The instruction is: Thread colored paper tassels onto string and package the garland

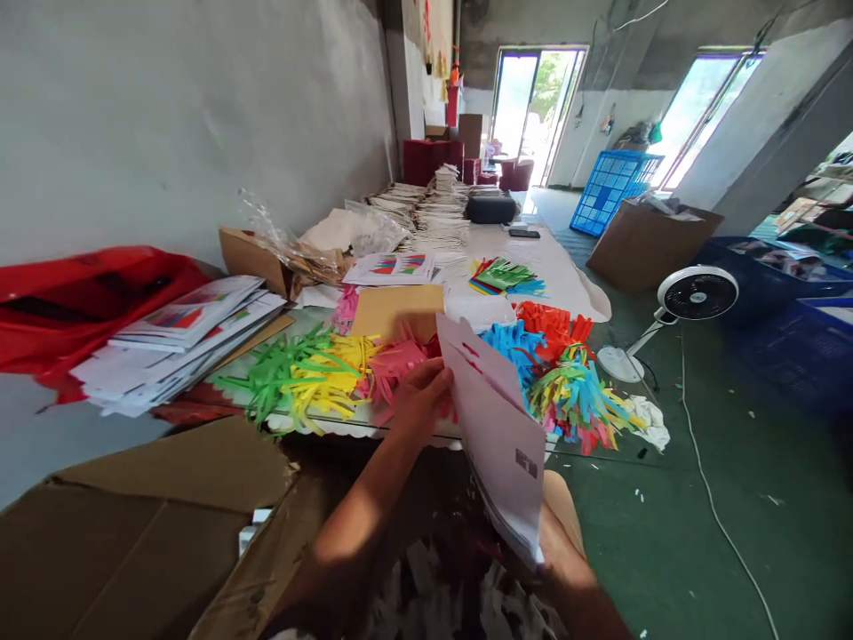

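A white printed paper packet (497,427) stands tilted on edge in front of me, with slot-like red marks near its top and a small dark printed square low on its face. The fingers of my left hand (426,387) close on its left edge near the top. My right hand (547,538) is at its lower right edge, mostly behind the packet, so its fingers are hidden. Pink fringed paper (400,360) lies just beyond my left hand. Beside it are yellow fringe (326,378) and green fringe (280,369). Blue fringe (516,347) and red fringe (553,324) lie past the packet.
Printed packets (179,347) are piled at left beside a red bag (99,298). A brown cardboard sheet (396,311) lies mid-table. Multicoloured fringe (579,396) hangs at the right edge. An open carton (147,533) stands lower left; a white fan (697,293) is on the right.
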`<state>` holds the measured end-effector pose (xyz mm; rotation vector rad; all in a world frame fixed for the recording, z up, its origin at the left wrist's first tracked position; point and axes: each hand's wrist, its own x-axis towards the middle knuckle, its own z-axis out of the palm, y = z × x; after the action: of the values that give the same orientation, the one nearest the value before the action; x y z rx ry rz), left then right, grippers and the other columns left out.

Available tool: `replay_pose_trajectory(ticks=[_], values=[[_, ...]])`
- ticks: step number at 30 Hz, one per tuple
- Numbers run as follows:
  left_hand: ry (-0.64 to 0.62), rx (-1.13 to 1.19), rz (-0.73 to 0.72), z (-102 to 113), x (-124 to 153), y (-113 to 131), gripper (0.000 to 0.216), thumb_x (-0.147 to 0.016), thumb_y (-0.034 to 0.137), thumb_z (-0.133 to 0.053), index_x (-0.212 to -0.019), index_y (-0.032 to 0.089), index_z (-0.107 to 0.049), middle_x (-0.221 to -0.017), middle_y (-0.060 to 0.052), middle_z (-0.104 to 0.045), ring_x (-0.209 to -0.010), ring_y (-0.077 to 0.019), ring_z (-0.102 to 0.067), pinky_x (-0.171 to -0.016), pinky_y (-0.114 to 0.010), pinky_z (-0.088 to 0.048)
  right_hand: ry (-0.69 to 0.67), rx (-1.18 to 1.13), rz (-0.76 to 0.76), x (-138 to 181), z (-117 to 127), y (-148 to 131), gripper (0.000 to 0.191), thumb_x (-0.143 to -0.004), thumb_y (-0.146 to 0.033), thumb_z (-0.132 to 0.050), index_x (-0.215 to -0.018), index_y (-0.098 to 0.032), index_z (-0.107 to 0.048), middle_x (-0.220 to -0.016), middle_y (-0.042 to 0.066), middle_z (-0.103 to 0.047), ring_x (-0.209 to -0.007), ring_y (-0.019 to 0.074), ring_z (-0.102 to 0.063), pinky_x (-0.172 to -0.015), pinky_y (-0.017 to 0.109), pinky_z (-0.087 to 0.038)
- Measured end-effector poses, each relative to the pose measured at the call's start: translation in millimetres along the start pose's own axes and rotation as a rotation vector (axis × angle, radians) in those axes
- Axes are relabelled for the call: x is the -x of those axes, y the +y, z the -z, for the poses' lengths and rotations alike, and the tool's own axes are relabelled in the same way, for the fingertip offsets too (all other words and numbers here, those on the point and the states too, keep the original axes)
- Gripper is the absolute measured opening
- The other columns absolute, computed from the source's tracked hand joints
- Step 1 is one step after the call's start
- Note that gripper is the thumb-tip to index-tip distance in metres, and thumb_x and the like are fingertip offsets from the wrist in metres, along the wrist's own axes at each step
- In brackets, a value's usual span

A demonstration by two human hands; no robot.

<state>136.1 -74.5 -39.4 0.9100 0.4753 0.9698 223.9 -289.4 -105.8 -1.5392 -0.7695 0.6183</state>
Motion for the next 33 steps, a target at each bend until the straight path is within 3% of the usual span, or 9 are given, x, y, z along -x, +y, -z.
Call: replay_pose_trajectory(ticks=[3, 5, 8, 10, 12, 15, 21, 25, 33], values=[[0.1, 0.022, -0.052, 5, -1, 5, 0.044, -0.06, 0.047, -0.097, -0.09, 0.019, -0.079, -0.083, -0.001, -0.079, -0.074, -0.0132, -0.07, -0.073, -0.025, -0.058, -0.002, 0.076, -0.129, -13, 15, -4, 0.061, -0.09, -0.072, -0.058, -0.109, -0.019, -0.081, -0.098, 0.012, -0.08, -0.09, 0.0315, -0.074, -0.079, 0.045, -0.062], [0.145, 0.003, -0.081, 6, 0, 9, 0.042, -0.063, 0.048, -0.096, -0.09, 0.021, -0.079, -0.085, 0.0, -0.08, -0.077, -0.0132, -0.07, -0.076, -0.025, -0.057, 0.071, 0.192, -0.015, -15, 28, -19, 0.058, -0.097, -0.066, -0.052, -0.121, -0.019, -0.076, -0.118, 0.014, -0.078, -0.107, 0.0311, -0.072, -0.093, 0.048, -0.059], [0.158, -0.057, -0.099, 1, 5, 10, 0.041, -0.066, 0.052, -0.093, -0.09, 0.022, -0.08, -0.085, 0.001, -0.079, -0.076, -0.0131, -0.068, -0.073, -0.024, -0.054, 0.197, 0.415, 0.427, -9, 42, -56, 0.051, -0.106, -0.044, -0.044, -0.154, -0.027, -0.053, -0.15, 0.012, -0.06, -0.134, 0.0289, -0.06, -0.114, 0.053, -0.046], [0.119, -0.125, -0.089, -5, 12, 8, 0.037, -0.071, 0.053, -0.09, -0.091, 0.022, -0.081, -0.087, 0.0, -0.078, -0.076, -0.0129, -0.065, -0.071, -0.023, -0.052, 0.311, 0.609, 0.803, -6, 42, -83, 0.062, -0.1, -0.033, -0.059, -0.16, -0.03, -0.043, -0.158, 0.012, -0.052, -0.141, 0.0311, -0.052, -0.118, 0.055, -0.041], [0.05, -0.217, -0.094, -12, 21, 7, 0.032, -0.078, 0.051, -0.086, -0.092, 0.023, -0.083, -0.092, -0.001, -0.076, -0.08, -0.0134, -0.064, -0.071, -0.023, -0.05, 0.358, 0.753, 1.002, -10, 37, -103, 0.076, -0.092, -0.023, -0.068, -0.162, -0.031, -0.039, -0.158, 0.012, -0.05, -0.143, 0.0321, -0.05, -0.119, 0.055, -0.04], [-0.069, -0.326, -0.157, -20, 30, 9, 0.026, -0.084, 0.048, -0.082, -0.094, 0.024, -0.085, -0.098, -0.003, -0.074, -0.088, -0.0164, -0.064, -0.074, -0.024, -0.05, 0.311, 0.904, 0.978, -27, 31, -117, 0.076, -0.093, -0.02, -0.067, -0.163, -0.029, -0.037, -0.151, 0.013, -0.058, -0.141, 0.0348, -0.05, -0.119, 0.059, -0.037], [-0.109, -0.424, -0.291, -28, 41, 12, 0.018, -0.087, 0.041, -0.08, -0.099, 0.029, -0.086, -0.097, -0.004, -0.072, -0.09, -0.0187, -0.065, -0.073, -0.027, -0.051, 0.412, 0.965, 0.899, -45, 25, -113, 0.04, -0.096, -0.023, -0.069, -0.136, -0.02, -0.061, -0.115, 0.013, -0.071, -0.106, 0.0295, -0.064, -0.094, 0.047, -0.049], [-0.133, -0.578, -0.326, -33, 53, 6, 0.028, -0.098, 0.038, -0.067, -0.12, 0.03, -0.081, -0.111, -0.006, -0.077, -0.099, -0.0222, -0.069, -0.086, -0.031, -0.053, 0.379, 0.864, 0.901, -44, 20, -114, 0.014, -0.099, -0.018, -0.066, -0.113, -0.02, -0.062, -0.099, 0.009, -0.069, -0.095, 0.0235, -0.065, -0.083, 0.037, -0.052], [-0.244, -0.67, -0.286, -29, 68, 5, 0.047, -0.096, 0.04, -0.069, -0.142, 0.027, -0.068, -0.134, -0.008, -0.074, -0.117, -0.0305, -0.07, -0.105, -0.041, -0.052, 0.252, 0.65, 0.788, -50, 23, -121, 0.002, -0.102, -0.022, -0.062, -0.103, -0.022, -0.064, -0.095, 0.005, -0.068, -0.09, 0.0202, -0.066, -0.077, 0.035, -0.052]])
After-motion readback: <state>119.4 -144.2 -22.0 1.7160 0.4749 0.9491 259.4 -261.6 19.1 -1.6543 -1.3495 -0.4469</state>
